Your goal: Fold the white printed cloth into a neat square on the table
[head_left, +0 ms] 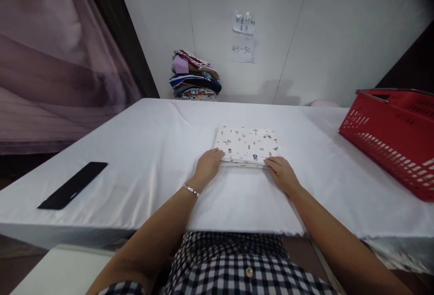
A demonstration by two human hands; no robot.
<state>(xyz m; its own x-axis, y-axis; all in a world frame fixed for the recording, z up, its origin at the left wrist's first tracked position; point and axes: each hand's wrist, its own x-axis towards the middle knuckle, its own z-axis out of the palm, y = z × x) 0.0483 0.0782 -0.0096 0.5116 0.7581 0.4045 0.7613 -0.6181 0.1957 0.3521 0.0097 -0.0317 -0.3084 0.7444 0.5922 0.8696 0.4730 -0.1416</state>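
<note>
The folded cloth [247, 146] lies at the centre of the frame on the white surface [142, 150], a flat rectangle with its long axis running left to right across the picture; it sits directly beyond both hands, on the side away from the body. The left hand [207, 165] rests at the cloth's lower left corner, fingers curled onto the near edge; the right hand [280, 172] rests at the lower right corner, fingertips touching the same near edge. Neither grip is clamped: both hands lie loosely bent and pressing or touching the edge rather than pinching it; whether any finger is tucked under the fold cannot be told. Both hands are about equally near, one at each end of the near edge.

Room is wide on the left of the frame, where only a dark phone [73, 185] lies well apart near the lower left edge of the surface; at the right a red basket [393, 137] stands well apart from the cloth. Beyond the cloth the surface runs bare to the wall, where a stack of clothes [195, 78] sits at the upper centre-left; a bracelet [191, 190] circles the left wrist.
</note>
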